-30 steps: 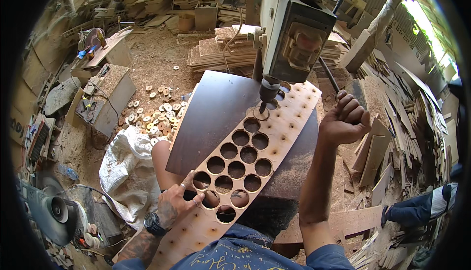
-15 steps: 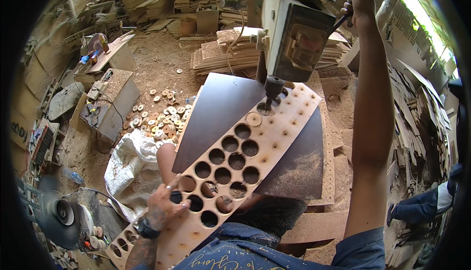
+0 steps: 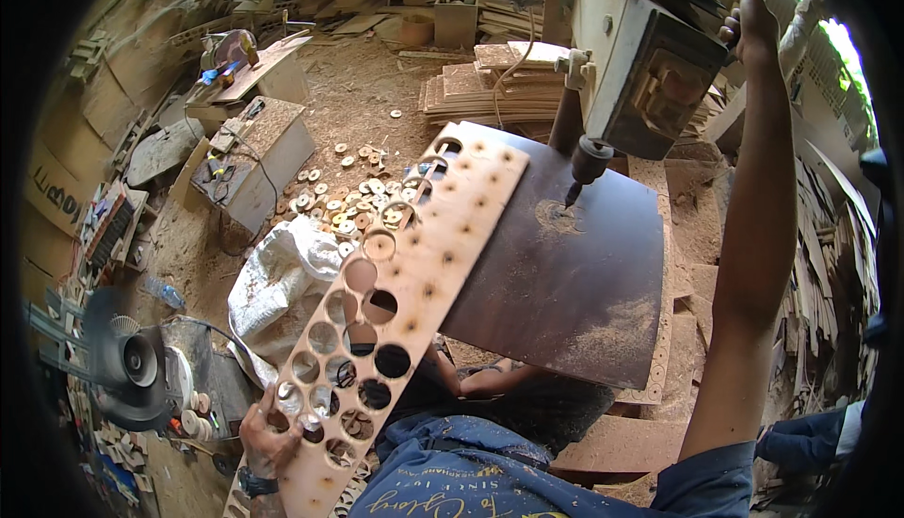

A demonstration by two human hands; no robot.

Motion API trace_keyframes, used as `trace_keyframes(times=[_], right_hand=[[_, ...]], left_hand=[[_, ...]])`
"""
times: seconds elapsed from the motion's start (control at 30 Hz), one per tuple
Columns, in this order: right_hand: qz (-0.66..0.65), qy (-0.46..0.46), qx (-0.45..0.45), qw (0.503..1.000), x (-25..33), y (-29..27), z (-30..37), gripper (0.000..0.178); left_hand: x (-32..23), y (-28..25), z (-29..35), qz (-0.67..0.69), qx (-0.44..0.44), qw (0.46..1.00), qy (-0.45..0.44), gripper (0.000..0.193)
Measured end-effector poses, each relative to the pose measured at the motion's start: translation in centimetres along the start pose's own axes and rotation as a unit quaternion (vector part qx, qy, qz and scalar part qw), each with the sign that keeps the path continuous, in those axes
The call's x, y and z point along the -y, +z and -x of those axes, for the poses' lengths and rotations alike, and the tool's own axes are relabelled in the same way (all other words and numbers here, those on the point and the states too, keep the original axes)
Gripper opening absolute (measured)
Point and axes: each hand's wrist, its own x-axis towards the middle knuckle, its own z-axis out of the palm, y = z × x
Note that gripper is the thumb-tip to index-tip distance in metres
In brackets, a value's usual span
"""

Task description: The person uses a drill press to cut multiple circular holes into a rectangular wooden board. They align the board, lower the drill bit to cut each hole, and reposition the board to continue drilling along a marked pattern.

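My left hand (image 3: 270, 441) grips the left edge of a long pale plywood board (image 3: 443, 226), its fingertips at the round cut-outs. Rows of cut holes line part of the board, and small dark-ringed marks dot the rest. The board's far end overlaps the left side of a dark work plate (image 3: 574, 273). Above the plate hangs the drill press (image 3: 640, 66), its chuck and bit (image 3: 589, 165) pointing at a ring of sawdust. At the upper right my right hand (image 3: 756, 24) is closed round the press's feed lever, mostly hidden behind the fingers.
Left of the plate lie many cut wooden discs (image 3: 363, 207) and a white sack (image 3: 282, 278). A fan (image 3: 132, 358) stands at the lower left. Behind the press are stacked boards (image 3: 480, 85). At the lower right edge shows another person's blue trouser leg (image 3: 800, 441).
The board has swung left, out from under the bit, carried by my left hand. Sawdust now shows on the plate there. My right hand stays on the lever.
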Motion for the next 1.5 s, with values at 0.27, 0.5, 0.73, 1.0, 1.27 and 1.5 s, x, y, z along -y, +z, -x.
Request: trace_keyframes(times=[0.27, 0.5, 0.73, 1.0, 1.27, 1.5], right_hand=[[0.013, -0.043, -0.017, 0.999, 0.1, -0.5, 0.5, 0.018], [0.010, -0.046, -0.027, 0.998, 0.1, -0.6, 0.8, 0.025], [0.021, -0.068, -0.053, 0.996, 0.6, -0.2, 2.7, 0.021], [0.031, -0.101, -0.069, 0.992, 1.0, 0.4, 3.8, 0.022], [0.030, -0.115, -0.072, 0.990, 0.9, 0.3, 4.0, 0.021], [0.041, -0.129, -0.071, 0.988, 0.8, 0.3, 3.8, 0.021]], left_hand=[[-2.0, 1.1, -2.2, 0.043, -0.109, 0.992, -0.036, 0.078], [-2.2, 0.5, -7.6, 0.204, -0.055, 0.973, -0.091, 0.072], [2.3, 3.6, -21.3, 0.184, -0.020, 0.979, -0.083, 0.040], [2.9, -0.2, -40.0, 0.236, -0.038, 0.956, -0.172, 0.083], [0.2, -3.2, -52.0, 0.371, -0.004, 0.912, -0.176, 0.078], [-0.3, 2.1, -45.8, 0.489, -0.065, 0.830, -0.260, 0.042]])
